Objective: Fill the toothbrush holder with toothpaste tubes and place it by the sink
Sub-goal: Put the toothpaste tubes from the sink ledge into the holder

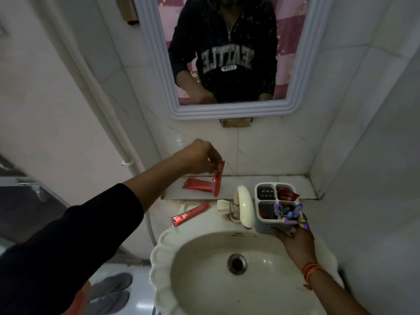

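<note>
My left hand (200,155) pinches a red toothpaste tube (218,179) by its top end, and the tube hangs upright just above the tiled ledge (293,181). Another red tube (197,185) lies flat on the ledge beneath it. A third red tube (189,215) lies on the sink rim at the left. My right hand (294,238) holds a white four-compartment toothbrush holder (261,226) from below, to the right of the tap. A red tube (286,193) sticks out of its back right compartment, and dark and purple items fill the front ones.
A cream tap (244,205) stands between the two hands, over the white scalloped sink (163,258). A framed mirror (156,64) hangs on the tiled wall above. A pipe (109,123) runs down the wall at left. Grey slippers (111,289) lie on the floor.
</note>
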`<state>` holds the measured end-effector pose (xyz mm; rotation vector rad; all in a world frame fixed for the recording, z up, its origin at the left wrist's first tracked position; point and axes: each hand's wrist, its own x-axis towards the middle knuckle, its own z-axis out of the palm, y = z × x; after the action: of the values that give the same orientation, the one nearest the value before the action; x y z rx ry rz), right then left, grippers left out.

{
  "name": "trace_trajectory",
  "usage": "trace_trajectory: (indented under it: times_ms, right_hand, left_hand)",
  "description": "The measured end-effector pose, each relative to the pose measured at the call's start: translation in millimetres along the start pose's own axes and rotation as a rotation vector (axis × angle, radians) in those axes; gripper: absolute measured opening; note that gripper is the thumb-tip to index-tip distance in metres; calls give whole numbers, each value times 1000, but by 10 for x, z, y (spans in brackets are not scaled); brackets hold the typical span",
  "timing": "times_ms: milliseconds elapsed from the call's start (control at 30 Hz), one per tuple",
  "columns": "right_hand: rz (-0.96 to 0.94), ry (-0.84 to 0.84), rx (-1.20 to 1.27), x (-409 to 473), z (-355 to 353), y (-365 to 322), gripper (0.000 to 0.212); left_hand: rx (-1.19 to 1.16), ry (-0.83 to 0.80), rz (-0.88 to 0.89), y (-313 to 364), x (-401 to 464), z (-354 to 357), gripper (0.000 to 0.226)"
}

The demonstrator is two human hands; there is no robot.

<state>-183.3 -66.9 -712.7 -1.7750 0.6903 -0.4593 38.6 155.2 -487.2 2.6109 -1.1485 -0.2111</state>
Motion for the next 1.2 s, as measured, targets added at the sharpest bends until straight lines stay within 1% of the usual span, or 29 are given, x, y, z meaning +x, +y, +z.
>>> trace_trajectory:
  times_ms: [67, 100, 167, 300, 400, 467, 533, 600, 700, 800, 900, 967, 1033, 1100, 1200]
  right_hand:
    - [-1, -5, 27, -12, -3, -5, 81]
    - [-5, -8, 43, -16, -5, -2, 82]
    - [-18, -8, 62, -20, -1, -29, 82]
    - [-36, -8, 67, -37, -14, -87, 79]
    - [-64, 0, 8, -37, -14, -72, 80]
    - [-63, -3, 9, -35, -20, -85, 81]
    - [-62, 1, 9, -33, -24, -95, 81]
    - [-64, 1, 7, -34, -26, -108, 79]
    - [-48, -9, 19, -29, -30, -87, 78]
    - [-34, -11, 21, -45, -29, -76, 79]
    - [-41, -9, 16, -27, -21, -39, 79]
    - [-34, -12, 16, -14, -24, -17, 79]
    - [-24, -16, 15, 3, -24, 10, 78]
    - [-14, -24, -1, 23, -23, 69, 76]
    - [2, -23, -35, 38, -13, 157, 74]
  left_hand:
    - [-53, 135, 84, 274, -24, -139, 20]
    - [-72, 174, 128, 422, -34, -167, 19]
    - [-84, 188, 208, 706, -62, -159, 19]
    - [-60, 134, 297, 1050, -9, 84, 22]
    - [-33, 18, 274, 1150, 94, 351, 24]
    - [3, -76, 258, 1169, 137, 511, 24]
    - [52, -134, 247, 1166, 156, 597, 25]
    - [24, -146, 223, 1116, 173, 603, 24]
    - [-56, -100, 176, 944, 204, 549, 21]
    - [-121, -43, 55, 669, 221, 538, 22]
    - [-66, -26, -82, 286, 189, 662, 19]
    - [-19, -61, -209, 11, 138, 799, 18]
    - [78, -140, -306, -220, 47, 950, 23]
    - [173, -252, -340, -358, -89, 1109, 31]
    - [208, -304, -377, -506, -273, 1361, 45]
